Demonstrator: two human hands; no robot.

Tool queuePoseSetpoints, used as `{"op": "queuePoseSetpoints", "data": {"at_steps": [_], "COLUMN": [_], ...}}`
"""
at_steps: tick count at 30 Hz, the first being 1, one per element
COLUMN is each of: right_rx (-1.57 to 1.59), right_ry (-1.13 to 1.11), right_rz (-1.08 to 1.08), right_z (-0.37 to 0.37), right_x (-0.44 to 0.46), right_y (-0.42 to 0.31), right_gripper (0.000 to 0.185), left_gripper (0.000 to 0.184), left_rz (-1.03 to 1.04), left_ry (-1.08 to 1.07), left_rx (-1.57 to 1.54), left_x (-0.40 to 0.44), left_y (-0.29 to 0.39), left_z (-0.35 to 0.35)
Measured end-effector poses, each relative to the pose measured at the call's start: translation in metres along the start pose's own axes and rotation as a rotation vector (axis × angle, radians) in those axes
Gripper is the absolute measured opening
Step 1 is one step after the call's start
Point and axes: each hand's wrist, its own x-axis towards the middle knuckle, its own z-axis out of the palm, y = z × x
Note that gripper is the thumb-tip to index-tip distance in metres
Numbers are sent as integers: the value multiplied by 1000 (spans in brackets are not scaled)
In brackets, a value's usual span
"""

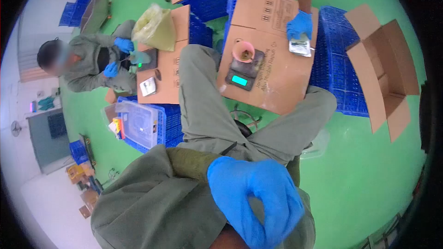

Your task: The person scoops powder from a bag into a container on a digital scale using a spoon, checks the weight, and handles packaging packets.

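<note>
Close to the camera, at the bottom, is my left hand [258, 193] in a blue glove, its olive cuff coming in from the left. Its fingers curl toward the thumb with a gap between them, and whatever the fingertips may hold is hidden. My right hand does not show. Beyond my knees, a cardboard box top [288, 90] carries a black digital scale [241, 79] with a lit green display. On the scale stands a pink cup [243, 51] with some dark contents. Another person's blue-gloved hand [300, 25] touches a silver packet [300, 47] at the box's right edge.
On the left, a co-worker [92, 60] holds a greenish cup [140, 57] near another scale. A yellowish plastic bag [156, 25] sits beside it. Blue crates [339, 64] support the cardboard, an open carton [385, 67] stands right, and a clear-lidded tub [138, 122] lies left.
</note>
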Motion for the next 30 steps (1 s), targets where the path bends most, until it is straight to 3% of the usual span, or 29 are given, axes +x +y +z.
{"op": "queuePoseSetpoints", "data": {"at_steps": [3, 5, 7, 8, 10, 14, 16, 18, 22, 23, 26, 28, 30], "right_rx": [430, 791, 956, 845, 607, 484, 352, 346, 327, 166, 73, 128, 163], "right_ry": [23, 8, 8, 81, 283, 514, 469, 272, -4, 59, 32, -67, -65], "right_rz": [22, 14, -23, -122, -88, -562, -717, -828, -709, -721, -558, -431, -372], "right_z": [-7, -20, -40, -60, -97, -127, -119, -98, -3, 23, 63, 92, 90], "right_x": [15, 27, 42, 20, 4, -62, -90, -102, -27, 6, 57, 104, 91], "right_y": [-2, -13, -31, -77, -154, -307, -366, -415, -431, -423, -395, -359, -360], "right_gripper": [9, 9, 8, 15, 25, 25, 25, 25, 37, 43, 46, 46, 48], "left_gripper": [10, 10, 6, 5, 4, 10, 13, 17, 24, 27, 35, 43, 51], "left_rz": [-109, -224, -330, -363, -449, -639, -610, -544, -416, -389, -405, -571, -710], "left_ry": [75, 320, 505, 576, 724, 930, 1037, 1162, 1307, 1355, 1355, 1390, 1428], "left_rx": [74, 160, 277, 332, 395, 510, 647, 800, 1005, 1029, 1458, 1530, 1575], "left_x": [-27, -52, -83, -99, -126, -162, -179, -193, -220, -230, -274, -290, -301], "left_y": [13, 20, 24, 23, 23, 31, 33, 39, 61, 62, 60, 63, 65], "left_z": [-19, -20, -24, -28, -31, -47, -72, -112, -229, -263, -365, -405, -434]}}
